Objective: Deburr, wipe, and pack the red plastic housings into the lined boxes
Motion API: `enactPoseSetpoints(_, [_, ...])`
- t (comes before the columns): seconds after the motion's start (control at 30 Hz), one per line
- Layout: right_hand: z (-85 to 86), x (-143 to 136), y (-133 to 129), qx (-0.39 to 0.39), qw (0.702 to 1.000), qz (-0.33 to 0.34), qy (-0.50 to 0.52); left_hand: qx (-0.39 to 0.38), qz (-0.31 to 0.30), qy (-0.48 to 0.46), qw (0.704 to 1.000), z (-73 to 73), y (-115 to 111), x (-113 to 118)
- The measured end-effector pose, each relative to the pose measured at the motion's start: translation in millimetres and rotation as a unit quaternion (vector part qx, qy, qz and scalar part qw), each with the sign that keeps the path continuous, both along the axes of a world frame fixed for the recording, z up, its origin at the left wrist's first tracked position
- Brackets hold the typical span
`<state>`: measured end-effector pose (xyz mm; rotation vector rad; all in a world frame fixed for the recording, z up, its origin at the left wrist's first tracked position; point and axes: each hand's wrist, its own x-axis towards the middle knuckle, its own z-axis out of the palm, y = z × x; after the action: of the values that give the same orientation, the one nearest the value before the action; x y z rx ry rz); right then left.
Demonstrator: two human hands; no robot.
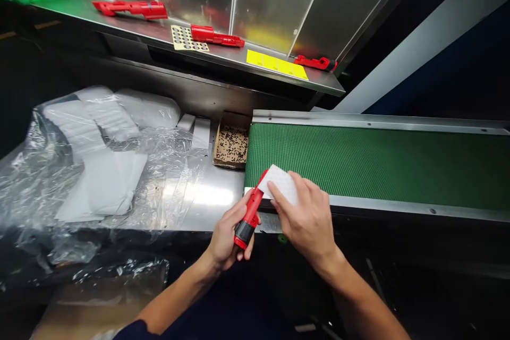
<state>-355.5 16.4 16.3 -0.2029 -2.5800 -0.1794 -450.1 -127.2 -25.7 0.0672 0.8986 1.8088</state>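
My left hand point(228, 234) is wrapped round a red plastic tool housing point(252, 209) with a black band near its lower end. The housing is tilted, its upper end leaning right toward the conveyor. My right hand point(311, 218) grips a white foam bag point(281, 183), thumb on its near face. The lower left edge of the bag overlaps the upper end of the housing and hides part of it. Whether the housing's tip sits inside the bag or behind it, I cannot tell.
A green conveyor belt point(358, 164) runs off to the right. Beside it stands a cardboard box point(231, 146) of small dark pieces. Stacked white foam bags point(115, 180) lie on clear plastic at left. The shelf point(131, 26) above carries red housings point(217, 36) and yellow labels point(277, 64).
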Motion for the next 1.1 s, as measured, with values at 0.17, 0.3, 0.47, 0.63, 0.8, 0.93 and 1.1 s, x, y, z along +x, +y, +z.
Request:
enactPoseSetpoints(0.17, [-3.9, 4, -8, -0.090, 0.990, 0.108, -0.018, -0.020, 0.005, 0.007, 1.000, -3.2, 1, 2])
enactPoseSetpoints(0.3, [-9.9, 1, -4, -0.071, 0.997, 0.040, 0.000, 0.020, -0.004, -0.017, 1.000, -3.9, -1, 2])
enactPoseSetpoints(0.47, [-8.4, 4, -7, -0.109, 0.992, 0.066, 0.022, 0.025, -0.008, -0.038, 0.999, -5.0, -1, -2])
enactPoseSetpoints(0.63, [-18.7, 8, -17, -0.152, 0.984, 0.098, -0.004, 0.016, -0.021, -0.052, 0.998, -2.1, -3, -5])
enactPoseSetpoints(0.8, [-26.4, 10, -16, -0.108, 0.993, 0.027, 0.041, 0.035, -0.031, -0.073, 0.996, -1.5, -2, -7])
enactPoseSetpoints(0.93, [-23.3, 12, -22, -0.160, 0.981, 0.098, 0.038, 0.021, -0.049, -0.040, 0.998, -3.2, -2, -7])
enactPoseSetpoints(1.1, [-22.4, 10, -15, -0.107, 0.992, 0.041, 0.044, 0.043, -0.054, -0.041, 0.997, -4.1, -4, -7])
